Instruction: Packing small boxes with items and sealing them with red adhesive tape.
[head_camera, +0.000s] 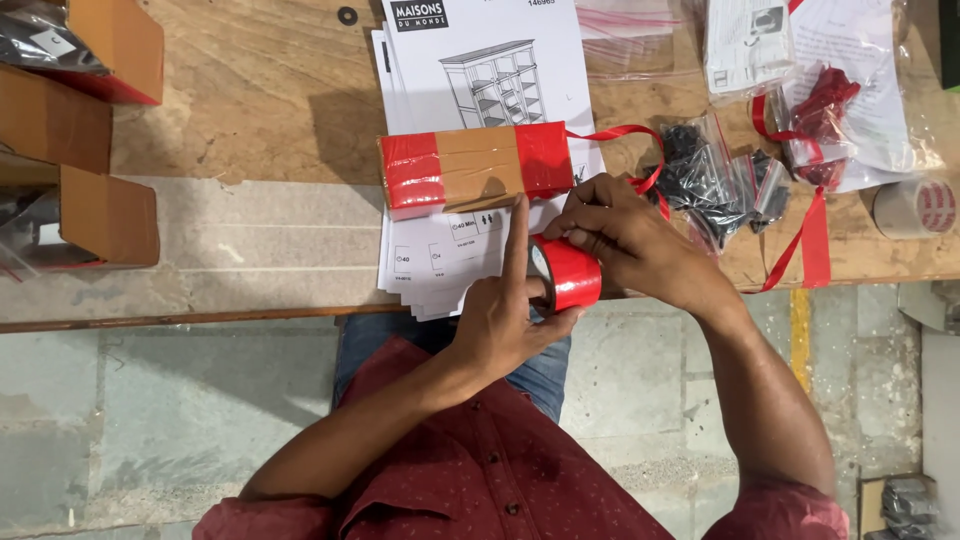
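Both hands grip the red tape roll (567, 272) at the table edge, left hand (505, 320) cupping it underneath as a brace, right hand (625, 240) pinching its top, just below the taped box (475, 168) on the papers (440, 255).

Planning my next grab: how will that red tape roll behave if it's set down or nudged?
The red tape roll, gripped by the left hand and right hand, is round, so probably rolls on edge. Looks rigid and light. Its surface seems glossy, possibly slippery.
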